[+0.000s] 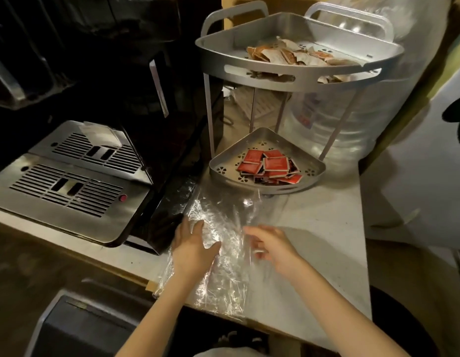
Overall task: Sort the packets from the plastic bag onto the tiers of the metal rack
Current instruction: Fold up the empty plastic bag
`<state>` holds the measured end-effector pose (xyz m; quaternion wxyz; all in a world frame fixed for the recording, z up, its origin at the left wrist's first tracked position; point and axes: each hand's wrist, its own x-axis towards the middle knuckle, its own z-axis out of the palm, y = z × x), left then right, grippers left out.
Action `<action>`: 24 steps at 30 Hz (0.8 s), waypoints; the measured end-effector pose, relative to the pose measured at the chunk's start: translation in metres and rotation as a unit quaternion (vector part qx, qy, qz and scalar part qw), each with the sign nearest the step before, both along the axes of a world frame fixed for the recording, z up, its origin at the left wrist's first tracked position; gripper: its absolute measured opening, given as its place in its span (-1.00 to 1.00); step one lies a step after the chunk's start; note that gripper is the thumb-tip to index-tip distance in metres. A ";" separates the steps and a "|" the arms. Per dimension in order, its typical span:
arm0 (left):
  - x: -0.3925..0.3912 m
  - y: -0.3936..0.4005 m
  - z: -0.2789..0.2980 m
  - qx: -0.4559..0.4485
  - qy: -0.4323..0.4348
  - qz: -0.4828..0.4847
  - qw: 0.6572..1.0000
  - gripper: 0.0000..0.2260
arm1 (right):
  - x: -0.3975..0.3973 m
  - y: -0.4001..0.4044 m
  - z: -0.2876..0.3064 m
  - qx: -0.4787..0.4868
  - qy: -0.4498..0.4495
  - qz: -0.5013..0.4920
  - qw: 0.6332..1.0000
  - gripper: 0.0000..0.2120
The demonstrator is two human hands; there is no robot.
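A clear plastic bag (223,253) lies flat and crumpled on the white counter in front of me. My left hand (193,243) rests flat on the bag's left side, fingers spread. My right hand (272,246) hovers over the bag's right side, fingers curled and blurred; whether it pinches the film I cannot tell. Behind the bag stands the two-tier metal rack (296,81). Its top tier holds brown and white packets (290,56). The bottom tier (223,166) holds a pile of red packets (271,167).
A black coffee machine with a steel drip tray (66,186) fills the left side. A large clear water bottle (334,124) stands behind the rack. The white counter (327,240) ends at its right edge near a pale wall.
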<state>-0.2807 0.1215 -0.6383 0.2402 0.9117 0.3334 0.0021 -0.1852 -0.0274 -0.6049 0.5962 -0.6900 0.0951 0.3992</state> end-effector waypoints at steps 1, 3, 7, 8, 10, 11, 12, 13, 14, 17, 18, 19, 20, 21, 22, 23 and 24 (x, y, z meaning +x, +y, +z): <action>0.000 0.000 0.000 0.003 0.007 -0.004 1.000 -0.39 | -0.001 -0.001 0.001 -0.010 0.004 0.028 1.000 -0.60; 0.001 0.002 0.000 0.004 0.018 -0.014 1.000 -0.38 | -0.002 -0.002 0.003 -0.026 -0.004 0.075 0.997 -0.62; 0.002 0.002 -0.004 -0.006 0.030 -0.039 0.999 -0.37 | -0.002 -0.003 -0.001 -0.042 -0.051 0.111 0.992 -0.74; 0.003 0.002 -0.005 -0.007 0.031 -0.043 0.999 -0.37 | -0.003 -0.001 0.000 -0.044 -0.058 0.095 0.993 -0.86; 0.004 0.002 -0.005 -0.011 0.027 -0.044 0.999 -0.36 | -0.003 0.000 -0.003 -0.048 -0.067 0.060 0.995 -0.88; 0.005 0.003 -0.005 -0.016 0.024 -0.042 0.999 -0.36 | -0.002 0.000 -0.004 -0.051 -0.070 0.044 0.995 -0.85; 0.005 0.003 -0.005 -0.020 0.021 -0.038 0.999 -0.37 | -0.003 -0.001 -0.004 -0.053 -0.076 0.028 0.995 -0.83; 0.005 0.002 -0.004 -0.023 0.018 -0.031 0.999 -0.39 | -0.002 -0.003 -0.004 -0.057 -0.087 0.025 0.994 -0.83; 0.005 0.002 -0.003 -0.027 0.014 -0.021 0.999 -0.40 | 0.000 -0.007 -0.005 -0.058 -0.100 0.020 0.993 -0.85; 0.005 -0.001 0.000 -0.044 0.004 0.004 0.999 -0.40 | 0.005 -0.019 -0.003 -0.059 -0.137 0.012 0.989 -0.80; 0.007 -0.002 0.003 -0.057 -0.006 0.013 0.998 -0.41 | 0.007 -0.023 -0.003 -0.058 -0.140 0.002 0.988 -0.70; 0.009 -0.003 0.006 -0.077 -0.025 0.022 0.996 -0.42 | 0.010 -0.026 -0.001 -0.055 -0.141 -0.007 0.989 -0.66; 0.012 -0.004 0.009 -0.105 -0.049 0.033 0.993 -0.44 | 0.012 -0.030 0.000 -0.049 -0.142 -0.017 0.988 -0.68; 0.016 -0.005 0.013 -0.145 -0.070 0.051 0.986 -0.44 | 0.015 -0.033 0.000 -0.043 -0.144 -0.024 0.988 -0.72; 0.020 -0.006 0.017 -0.194 -0.081 0.073 0.975 -0.43 | 0.017 -0.037 0.001 -0.040 -0.145 -0.029 0.988 -0.74; 0.023 -0.006 0.022 -0.245 -0.083 0.094 0.961 -0.40 | 0.019 -0.041 0.003 -0.035 -0.145 -0.035 0.988 -0.76; 0.026 -0.005 0.026 -0.292 -0.083 0.109 0.947 -0.36 | 0.021 -0.045 0.004 -0.027 -0.145 -0.040 0.988 -0.79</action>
